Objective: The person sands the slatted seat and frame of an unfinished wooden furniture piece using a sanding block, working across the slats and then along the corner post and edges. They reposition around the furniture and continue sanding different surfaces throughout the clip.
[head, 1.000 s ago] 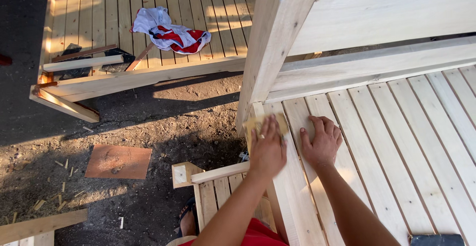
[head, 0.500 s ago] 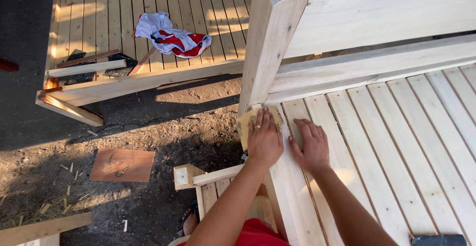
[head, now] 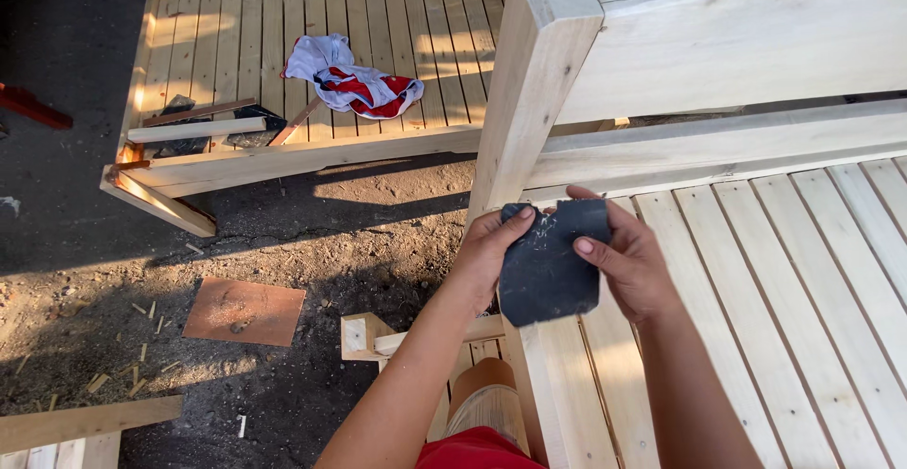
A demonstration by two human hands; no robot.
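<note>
Both hands hold a dark sheet of sandpaper (head: pixel 550 263) up between them: the left hand (head: pixel 487 254) pinches its left edge, the right hand (head: pixel 631 266) grips its right edge. The sheet hangs just in front of a pale wooden post (head: pixel 529 91) standing at the corner of a slatted wooden deck (head: pixel 803 280). To the far left lies another slatted frame (head: pixel 274 44) with a crumpled cloth (head: pixel 351 80) on it. A flat brown board (head: pixel 245 311) lies on the dirt ground (head: pixel 283 233), near left.
</note>
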